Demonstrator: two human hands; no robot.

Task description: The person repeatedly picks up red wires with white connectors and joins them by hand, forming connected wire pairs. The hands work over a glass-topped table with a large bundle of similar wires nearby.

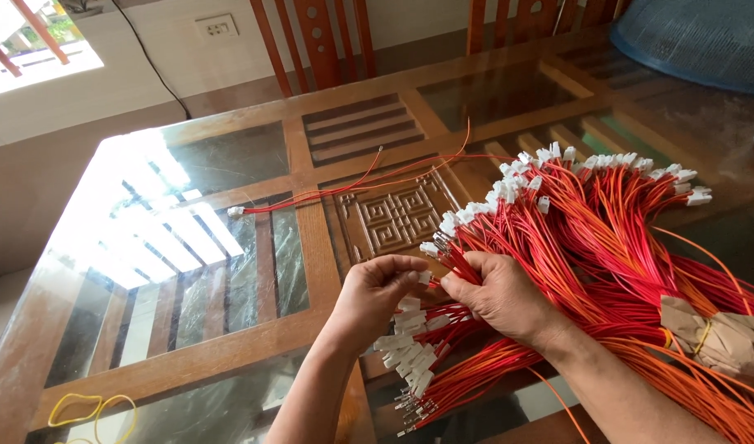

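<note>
Head view: left hand (382,284) pinches a small white connector (424,277) at its fingertips; right hand (496,294) is closed on a red wire (463,271) drawn from the fanned bundle of red and orange wires (607,238) on the glass-topped desk (229,247). Judgement: the fit goes best with the wire end square to the connector, held close to the tip, pushed straight, neighbouring strands kept clear.

We sit at a glass-topped wooden table (311,247) with carved panels beneath the glass, where bright window light glares. Beyond it we see wooden chairs (311,37), a pale wall with a socket (216,27), and a window (27,37).
</note>
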